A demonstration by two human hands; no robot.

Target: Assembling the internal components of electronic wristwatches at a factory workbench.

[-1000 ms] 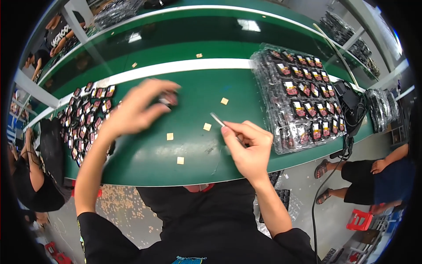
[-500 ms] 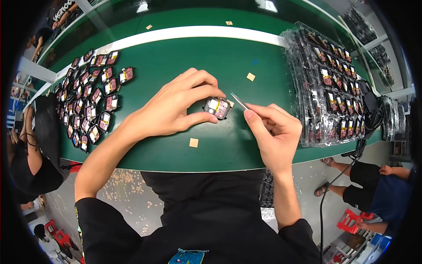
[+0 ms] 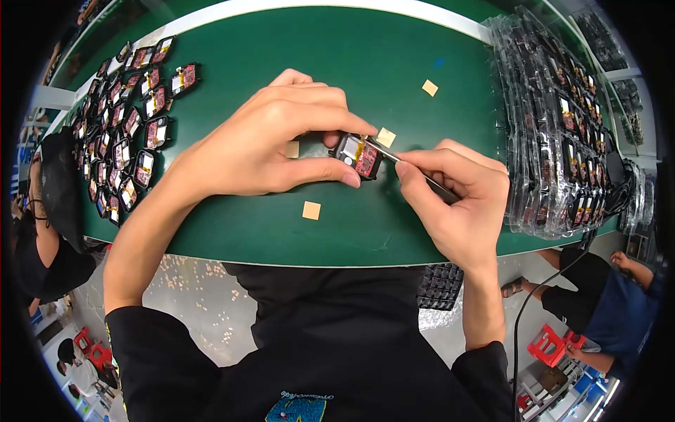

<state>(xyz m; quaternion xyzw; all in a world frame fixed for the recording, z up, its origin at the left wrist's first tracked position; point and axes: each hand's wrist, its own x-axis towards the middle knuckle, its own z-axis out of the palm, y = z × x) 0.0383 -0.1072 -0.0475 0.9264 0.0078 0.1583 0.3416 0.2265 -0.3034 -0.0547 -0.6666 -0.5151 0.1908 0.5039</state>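
Note:
My left hand (image 3: 278,137) pinches a small black device housing (image 3: 363,156) between thumb and fingers, just above the green table. Its open face shows a red circuit board, a silvery-white block and a strip of yellow tape. In my right hand (image 3: 460,200) are slim metal tweezers (image 3: 441,188), held like a pen. Their tips meet the housing's upper right edge, close to my left fingertip; whether anything is between them I cannot make out. A tan square piece (image 3: 386,137) lies just beyond the tips, and another tan square (image 3: 311,210) lies nearer me.
Many similar open housings (image 3: 121,153) cluster on the table's left side. Stacked clear plastic trays (image 3: 517,133) filled with housings stand at the right. A black cable (image 3: 517,330) hangs off the right side. People are at the left (image 3: 60,257) and right (image 3: 619,309).
The tweezers have come down onto the housing's edge, where they were apart from it before. The housing is turned and tilted somewhat. The whole view has shifted.

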